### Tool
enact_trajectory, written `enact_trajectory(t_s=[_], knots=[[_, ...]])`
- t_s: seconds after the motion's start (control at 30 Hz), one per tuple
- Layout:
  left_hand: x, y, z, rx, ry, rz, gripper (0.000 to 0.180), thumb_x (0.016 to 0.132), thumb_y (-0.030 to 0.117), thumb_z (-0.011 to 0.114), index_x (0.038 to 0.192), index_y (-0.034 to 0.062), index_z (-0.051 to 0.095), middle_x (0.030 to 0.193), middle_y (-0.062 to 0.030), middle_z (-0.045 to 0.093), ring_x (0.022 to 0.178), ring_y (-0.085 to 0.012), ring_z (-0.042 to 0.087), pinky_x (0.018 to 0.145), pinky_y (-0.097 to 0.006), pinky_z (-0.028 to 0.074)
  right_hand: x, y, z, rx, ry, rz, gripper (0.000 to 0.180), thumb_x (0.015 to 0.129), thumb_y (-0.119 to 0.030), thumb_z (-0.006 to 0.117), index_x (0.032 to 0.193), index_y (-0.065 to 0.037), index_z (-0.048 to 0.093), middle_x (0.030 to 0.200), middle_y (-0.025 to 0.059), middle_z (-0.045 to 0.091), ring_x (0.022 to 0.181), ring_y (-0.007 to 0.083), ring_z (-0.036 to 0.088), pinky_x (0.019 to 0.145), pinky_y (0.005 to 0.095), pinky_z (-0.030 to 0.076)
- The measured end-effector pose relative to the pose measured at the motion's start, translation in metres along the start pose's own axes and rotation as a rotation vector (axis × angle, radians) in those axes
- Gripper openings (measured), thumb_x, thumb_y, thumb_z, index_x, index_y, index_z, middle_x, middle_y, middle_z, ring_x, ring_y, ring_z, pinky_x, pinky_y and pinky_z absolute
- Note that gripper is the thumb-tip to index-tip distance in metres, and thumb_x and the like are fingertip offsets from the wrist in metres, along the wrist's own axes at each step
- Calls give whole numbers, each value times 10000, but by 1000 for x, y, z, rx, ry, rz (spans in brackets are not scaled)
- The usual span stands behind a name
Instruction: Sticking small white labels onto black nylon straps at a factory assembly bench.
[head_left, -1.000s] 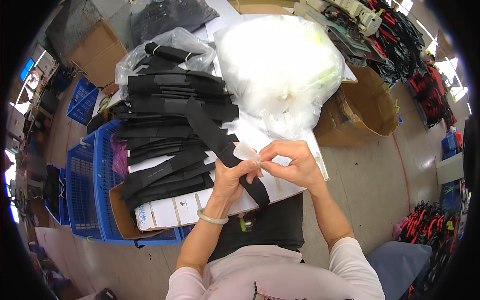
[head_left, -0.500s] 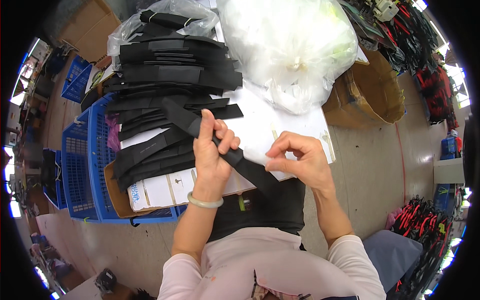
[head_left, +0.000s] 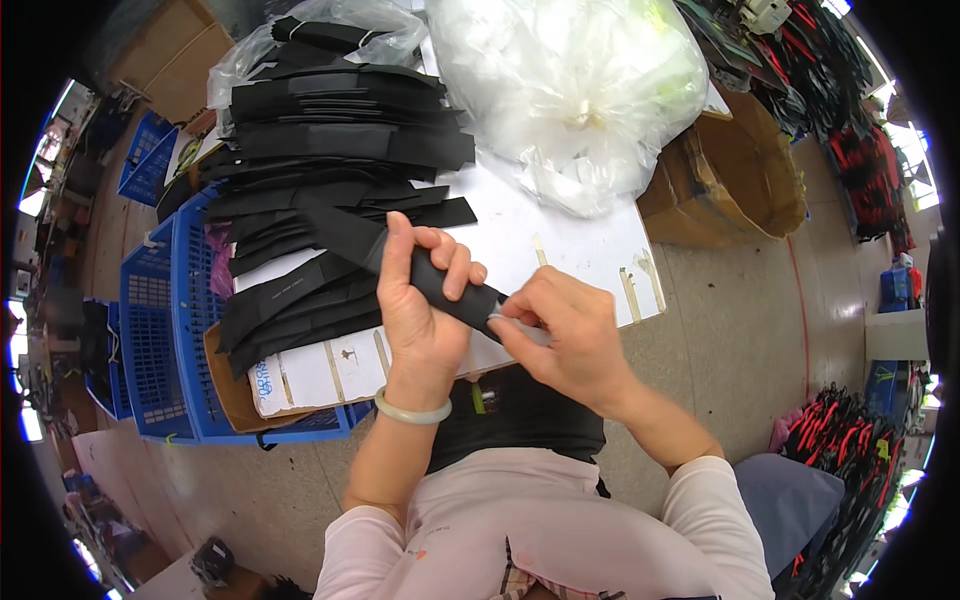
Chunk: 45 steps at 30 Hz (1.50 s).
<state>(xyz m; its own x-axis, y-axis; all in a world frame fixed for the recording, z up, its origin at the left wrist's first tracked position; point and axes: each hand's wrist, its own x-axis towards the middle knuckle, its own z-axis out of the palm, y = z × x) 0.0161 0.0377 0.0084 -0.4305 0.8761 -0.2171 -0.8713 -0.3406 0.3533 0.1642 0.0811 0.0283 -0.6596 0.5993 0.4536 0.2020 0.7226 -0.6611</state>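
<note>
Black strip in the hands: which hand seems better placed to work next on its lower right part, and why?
Probably the right hand: its fingers pinch a sliver of white at the lower right part of the black strip. The left hand grips it farther up, apparently better placed for steadying.

"Where do we look from?"
"The wearer's head; ours is the left of two fisheye cameras worn side by side, and we face down."
"How near are we?"
"Close above the left hand [head_left: 415, 320] and right hand [head_left: 572, 335]. We take in the pale apron [head_left: 560, 505] at the near edge, the white table [head_left: 515, 240] beyond, and floor [head_left: 725, 370] to left and right, straight edges bending toward our rim."
</note>
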Motion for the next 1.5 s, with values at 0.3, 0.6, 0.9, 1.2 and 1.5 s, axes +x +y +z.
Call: enact_trajectory(t_s=[0.3,0.6,0.9,1.2,1.5], knots=[[6,13,-5,-202,93,-13,437,944,440,604,703,83,528,621,-2,396,448,-96,343,499,-256,375,-8,-1,-18,123,-127,117,213,740,-18,746,832,-13,554,855,94,577,610,219,603,522,324,484],[3,13,-6,-179,41,-46,427,962,444,573,687,122,518,616,4,435,452,-102,361,520,-275,389,-5,5,5,149,21,-96,183,726,27,778,855,7,651,949,91,630,686,158,640,579,255,513],[0,12,-1,-101,32,-4,400,959,410,593,707,112,508,619,2,434,425,-90,345,461,-265,368,-10,9,27,197,191,-157,188,705,4,782,866,-3,683,928,99,620,677,183,630,558,280,506],[-5,2,0,180,-62,155,401,951,415,599,746,88,489,616,-16,468,382,-90,378,410,-272,408,-12,12,29,271,149,-67,212,692,1,788,878,-16,689,891,100,632,686,201,628,539,276,497],[3,20,-10,-100,35,-32,405,935,460,607,721,127,522,644,-10,472,435,-102,370,483,-279,400,-15,10,33,-3,34,-191,388,708,-255,805,1063,-151,689,1066,119,596,901,249,584,673,341,477]])
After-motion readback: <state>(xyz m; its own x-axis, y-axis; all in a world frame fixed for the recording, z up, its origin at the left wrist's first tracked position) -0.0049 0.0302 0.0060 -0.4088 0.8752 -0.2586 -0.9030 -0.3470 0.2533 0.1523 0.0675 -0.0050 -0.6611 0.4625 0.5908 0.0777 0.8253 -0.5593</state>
